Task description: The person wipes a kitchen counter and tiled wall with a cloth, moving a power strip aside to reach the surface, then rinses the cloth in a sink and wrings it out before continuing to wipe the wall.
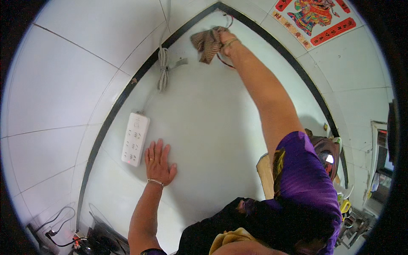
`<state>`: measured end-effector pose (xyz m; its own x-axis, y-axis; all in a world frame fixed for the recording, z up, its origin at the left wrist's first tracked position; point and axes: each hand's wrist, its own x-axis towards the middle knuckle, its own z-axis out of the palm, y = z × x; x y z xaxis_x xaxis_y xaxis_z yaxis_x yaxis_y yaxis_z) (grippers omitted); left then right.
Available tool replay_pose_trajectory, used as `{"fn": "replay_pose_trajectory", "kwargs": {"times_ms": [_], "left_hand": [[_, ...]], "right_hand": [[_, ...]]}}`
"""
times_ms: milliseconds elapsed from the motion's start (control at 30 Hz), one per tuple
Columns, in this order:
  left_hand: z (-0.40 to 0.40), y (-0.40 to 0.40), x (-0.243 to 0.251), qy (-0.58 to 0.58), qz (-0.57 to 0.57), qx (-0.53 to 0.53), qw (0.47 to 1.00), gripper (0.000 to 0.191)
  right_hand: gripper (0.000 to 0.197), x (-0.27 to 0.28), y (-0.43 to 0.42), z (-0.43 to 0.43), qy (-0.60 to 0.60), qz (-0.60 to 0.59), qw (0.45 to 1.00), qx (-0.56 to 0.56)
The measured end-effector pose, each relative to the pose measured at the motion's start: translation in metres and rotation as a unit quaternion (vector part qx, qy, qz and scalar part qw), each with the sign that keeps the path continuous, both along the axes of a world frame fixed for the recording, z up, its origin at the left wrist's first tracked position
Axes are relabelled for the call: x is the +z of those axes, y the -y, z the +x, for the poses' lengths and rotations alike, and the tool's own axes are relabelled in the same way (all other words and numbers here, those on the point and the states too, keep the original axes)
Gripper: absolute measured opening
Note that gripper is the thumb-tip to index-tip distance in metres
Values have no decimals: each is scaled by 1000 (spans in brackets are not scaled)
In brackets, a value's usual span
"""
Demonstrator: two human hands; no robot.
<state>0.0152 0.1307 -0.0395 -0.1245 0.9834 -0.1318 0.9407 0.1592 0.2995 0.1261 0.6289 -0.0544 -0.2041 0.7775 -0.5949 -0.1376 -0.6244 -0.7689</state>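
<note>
My right hand [226,40] reaches to the far corner of a pale countertop [204,118] and grips a brown striped cloth [207,44]. Part of the cloth hangs loose to the left of my fingers. A thin dark red cord [227,62] shows on both sides of that hand, its middle hidden. Nearer to me, my left hand [159,162] rests palm down on the surface with its fingers apart and nothing in it. Just left of its fingertips lies a white power strip [135,139], with a small red light glowing at its near end.
A bundled grey cable [163,70] lies by the left wall's black border [119,100]. Right of me are a wooden board [266,177] and a dark brown appliance [325,153], partly behind my sleeve. Black equipment [103,237] stands at lower left. A colourful poster [315,20] hangs on the tiled wall.
</note>
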Motion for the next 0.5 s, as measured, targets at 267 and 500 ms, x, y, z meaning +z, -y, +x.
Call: {"fn": "replay_pose_trajectory", "kwargs": {"times_ms": [267, 500], "left_hand": [[-1, 6, -4, -7, 12, 3, 1000, 72], [-1, 3, -6, -3, -7, 11, 1000, 71]], "right_hand": [[27, 43, -14, 48, -31, 78, 996, -19], [33, 52, -11, -12, -100, 96, 981, -138]]}}
